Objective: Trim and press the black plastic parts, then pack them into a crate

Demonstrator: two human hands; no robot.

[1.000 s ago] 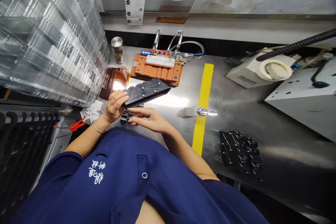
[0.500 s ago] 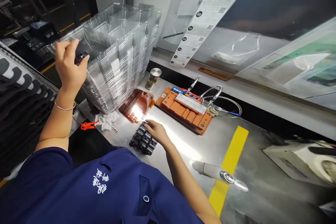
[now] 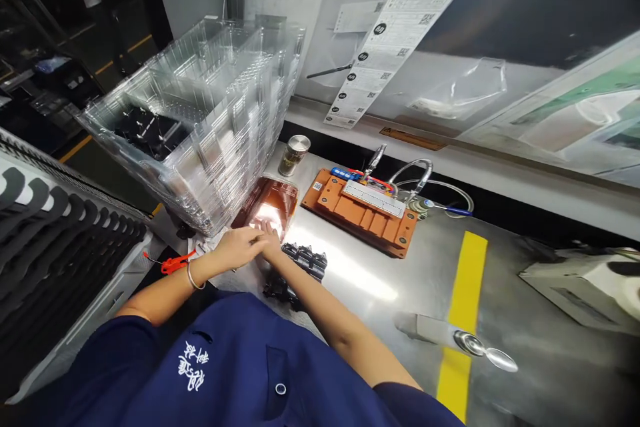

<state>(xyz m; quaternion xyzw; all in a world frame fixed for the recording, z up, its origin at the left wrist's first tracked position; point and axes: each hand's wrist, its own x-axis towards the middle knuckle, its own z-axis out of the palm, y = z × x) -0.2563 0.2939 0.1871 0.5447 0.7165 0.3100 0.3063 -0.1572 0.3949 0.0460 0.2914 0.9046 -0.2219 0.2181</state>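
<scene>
Black parts lie in a cluster on the steel bench, just beside both hands — left hand and right hand meet there, fingers curled; whether they grip anything I cannot tell. Picking-up step, by my read — next calls for a firm pinch on one part.

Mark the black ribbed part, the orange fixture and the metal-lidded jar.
black ribbed part [image 3: 305, 259], head view, top ribs.
orange fixture [image 3: 350, 213], head view, orange front face.
metal-lidded jar [image 3: 296, 147], head view, lid.

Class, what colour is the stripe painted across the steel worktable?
Yellow: the stripe shows best in the head view, right of the person's arms.
</scene>
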